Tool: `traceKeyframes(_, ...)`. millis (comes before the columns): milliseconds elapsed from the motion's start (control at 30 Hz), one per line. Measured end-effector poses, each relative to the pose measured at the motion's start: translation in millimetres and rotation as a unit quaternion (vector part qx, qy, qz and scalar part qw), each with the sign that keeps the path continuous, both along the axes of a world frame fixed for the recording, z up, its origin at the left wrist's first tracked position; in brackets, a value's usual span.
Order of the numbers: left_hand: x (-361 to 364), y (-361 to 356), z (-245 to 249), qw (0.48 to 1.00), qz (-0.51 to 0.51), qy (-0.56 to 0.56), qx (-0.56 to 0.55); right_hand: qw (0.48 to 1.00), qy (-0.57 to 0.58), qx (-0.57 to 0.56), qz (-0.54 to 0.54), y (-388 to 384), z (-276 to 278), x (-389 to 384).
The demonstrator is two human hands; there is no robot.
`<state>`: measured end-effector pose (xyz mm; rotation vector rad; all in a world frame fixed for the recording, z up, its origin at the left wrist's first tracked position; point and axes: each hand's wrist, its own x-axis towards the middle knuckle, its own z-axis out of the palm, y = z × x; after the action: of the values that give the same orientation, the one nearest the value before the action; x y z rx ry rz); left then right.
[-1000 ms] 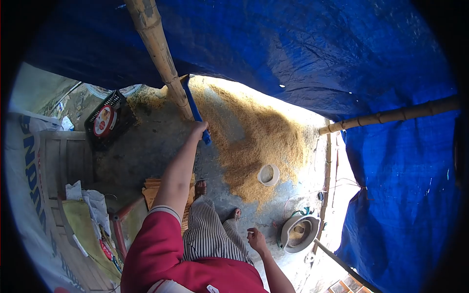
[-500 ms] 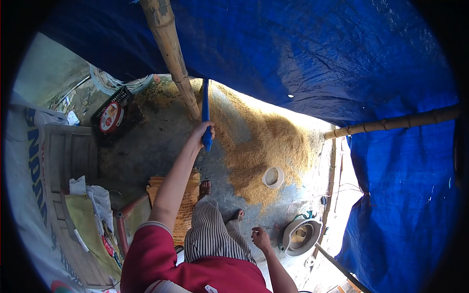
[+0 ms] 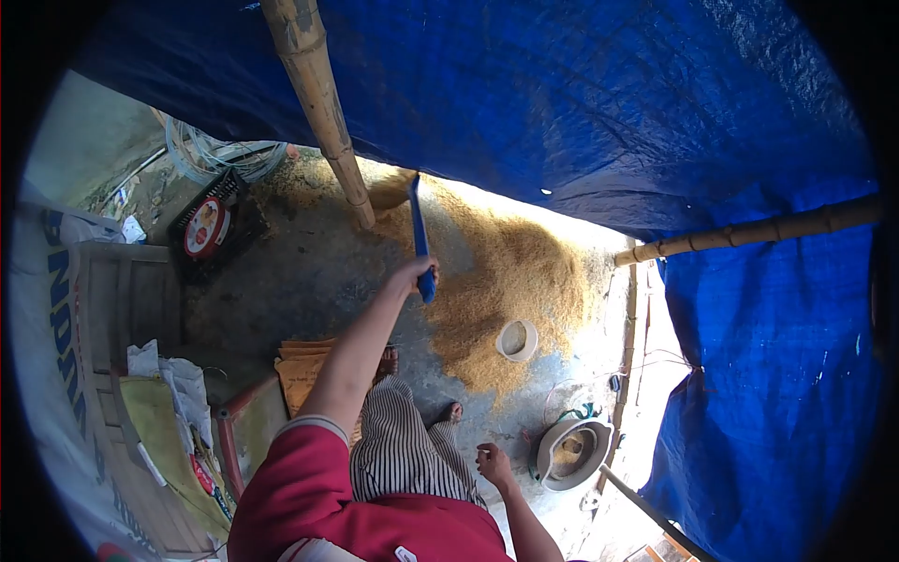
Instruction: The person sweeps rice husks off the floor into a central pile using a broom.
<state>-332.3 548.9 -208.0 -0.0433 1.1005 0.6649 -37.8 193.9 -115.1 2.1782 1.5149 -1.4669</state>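
Leftmost, at nine o'clock in the view, a white sack [image 3: 58, 309] with blue lettering is lying against a wooden crate [image 3: 131, 300]. At about ten o'clock a black basket [image 3: 211, 225] holding a round red thing is sitting on the ground, just below a coil of wire [image 3: 225, 155]. A bamboo pole [image 3: 323, 112] is slanting down from twelve o'clock to the ground.

The left hand [image 3: 412, 276] is reaching forward on an outstretched arm, fingers wrapped tight around the lower end of the blue-handled tool [image 3: 420, 234]. The handle is pointing toward twelve o'clock from the hand, and its far end is meeting the edge of the grain pile [image 3: 510, 272] beside the pole's foot; I cannot tell what kind of head it has.

A white bowl [image 3: 516, 339] is resting at the pile's near edge, at four o'clock from the left hand. The right hand [image 3: 492, 464] is hanging low at six o'clock, fingers loosely curled, nothing showing in it. Just at its three o'clock a round basin [image 3: 569, 450] is sitting on the ground. A blue tarp [image 3: 674, 122] is covering the right side.
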Motion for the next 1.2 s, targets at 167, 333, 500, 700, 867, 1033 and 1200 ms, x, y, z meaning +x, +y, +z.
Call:
traceKeyframes(167,-18.6,-60.6,40.8,0.993,-0.020,-0.090,0.072,0.999,-0.024,0.004,0.026,-0.7,-7.0,10.3)
traceKeyframes(333,-38.5,-93.4,105.5,0.991,-0.079,0.081,0.075,1.000,-0.001,0.011,-0.022,26.6,12.4,-3.8)
traceKeyframes(500,-34.1,-74.6,25.2,0.959,-0.092,0.257,0.078,0.999,0.023,0.043,-0.024,22.8,10.0,-10.6)
traceKeyframes(700,0.6,-84.1,-13.4,0.948,-0.192,0.250,0.055,0.999,-0.002,0.046,0.009,-7.2,-4.8,2.7)
traceKeyframes(867,-0.3,-163.4,49.7,0.957,-0.245,0.147,0.050,0.998,-0.039,0.052,0.017,-20.8,-12.8,25.7)
traceKeyframes(1033,-39.6,-188.5,127.8,0.959,-0.259,0.072,0.092,0.997,-0.050,0.063,0.008,-8.7,-11.2,31.3)
traceKeyframes(1200,-32.3,-170.7,114.2,0.934,-0.241,0.239,0.108,0.998,-0.038,0.053,-0.005,13.4,11.5,8.7)
